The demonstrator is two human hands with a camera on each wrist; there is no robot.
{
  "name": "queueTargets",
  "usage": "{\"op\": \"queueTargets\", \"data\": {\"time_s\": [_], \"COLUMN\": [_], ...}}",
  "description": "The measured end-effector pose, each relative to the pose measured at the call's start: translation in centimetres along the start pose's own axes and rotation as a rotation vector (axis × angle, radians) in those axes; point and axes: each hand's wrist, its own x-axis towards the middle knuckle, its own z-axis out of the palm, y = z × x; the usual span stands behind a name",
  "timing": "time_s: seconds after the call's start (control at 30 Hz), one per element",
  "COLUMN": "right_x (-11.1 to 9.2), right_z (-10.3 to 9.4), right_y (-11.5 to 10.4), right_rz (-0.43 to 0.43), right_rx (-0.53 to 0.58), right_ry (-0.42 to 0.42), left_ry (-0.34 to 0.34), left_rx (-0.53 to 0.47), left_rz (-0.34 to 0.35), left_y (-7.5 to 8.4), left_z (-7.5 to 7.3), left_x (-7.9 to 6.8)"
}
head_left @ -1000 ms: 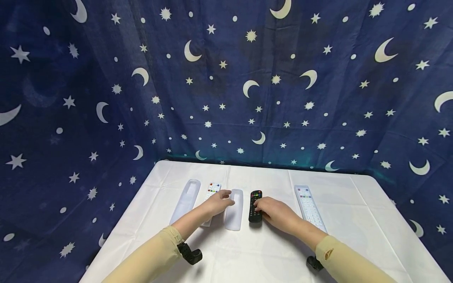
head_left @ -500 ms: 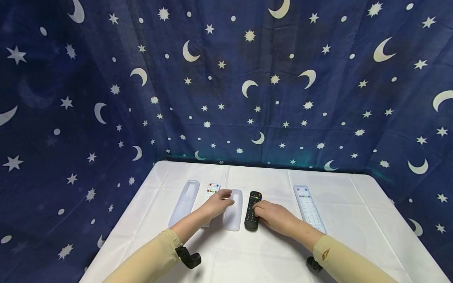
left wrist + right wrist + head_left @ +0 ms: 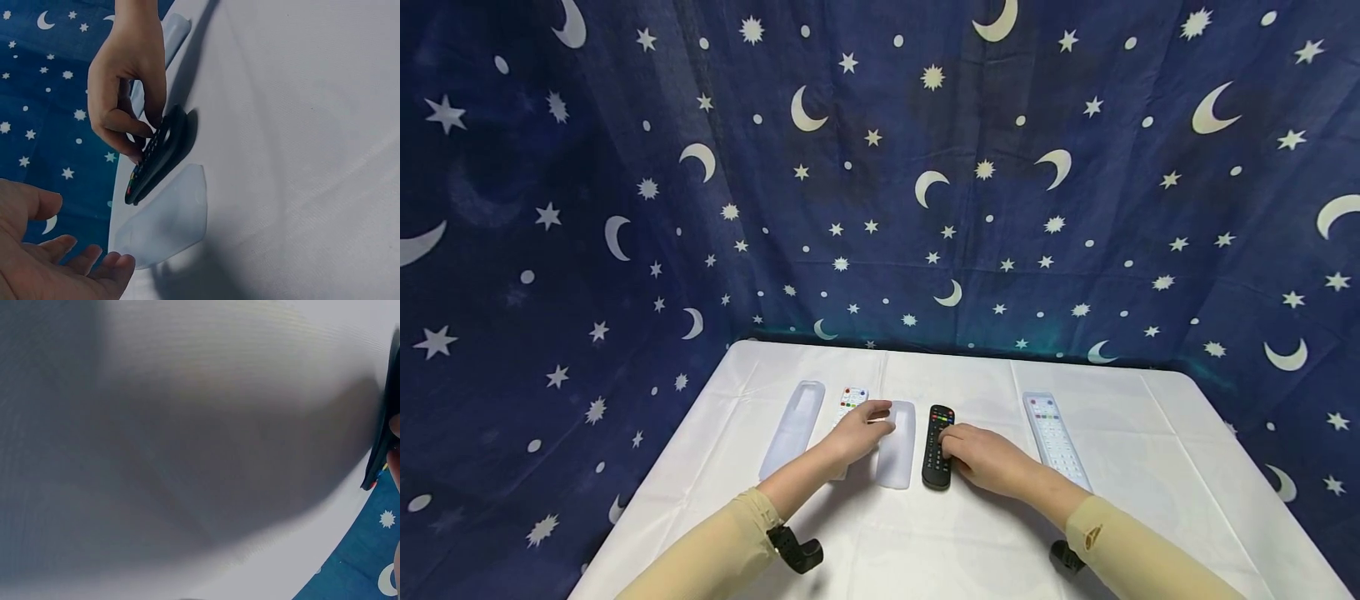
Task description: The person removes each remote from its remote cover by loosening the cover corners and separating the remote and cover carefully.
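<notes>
My right hand [image 3: 988, 458] grips a black remote control [image 3: 934, 467] from its right side, the fingers curled over its keys. In the left wrist view the thumb and fingertips meet the black remote control [image 3: 167, 153] along its key face, close over the table. Left of it lies a translucent silicone remote cover [image 3: 895, 458]. My left hand [image 3: 859, 433], holding nothing, hovers with loosely bent fingers over that cover's left edge. Part of a white remote control [image 3: 853, 398] shows behind the left hand, the rest hidden by the hand and forearm.
A second translucent cover [image 3: 796, 425] lies at the left of the white-clothed table [image 3: 880, 550]. To the right is a white remote control in a clear cover [image 3: 1056, 437]. A dark blue curtain [image 3: 880, 208] with moons and stars hangs behind the table.
With the right hand on it, the black remote control has shifted slightly toward me and left, and its key face shows longer. My left hand stays nearly still.
</notes>
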Motion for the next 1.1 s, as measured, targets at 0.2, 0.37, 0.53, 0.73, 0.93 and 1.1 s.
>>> {"op": "queueTargets", "data": {"time_s": [0.2, 0.37, 0.53, 0.73, 0.93, 1.1], "right_x": [-0.4, -1.1, -2.1, -3.1, -4.4, -5.5], "right_z": [-0.6, -1.4, -2.7, -3.9, -5.2, -6.8], "right_y": [-0.1, 0.1, 0.4, 0.7, 1.3, 2.2], "right_rz": [0.056, 0.108, 0.22, 0.358, 0.504, 0.645], "right_rx": [0.029, 0.02, 0.014, 0.078, 0.143, 0.198], "right_ry": [-0.013, 0.043, 0.068, 0.109, 0.143, 0.128], "left_ry": [0.0, -0.003, -0.032, -0.08, -0.127, -0.161], "left_rx": [0.003, -0.015, -0.041, -0.07, -0.081, -0.075], "left_rz": [0.026, 0.036, 0.064, 0.087, 0.117, 0.151], "left_y": [0.6, 1.1, 1.9, 2.8, 4.3, 5.3], "left_z": [0.0, 0.4, 1.2, 2.5, 4.3, 5.9], "left_x": [-0.2, -0.4, -0.6, -0.9, -0.9, -0.4]}}
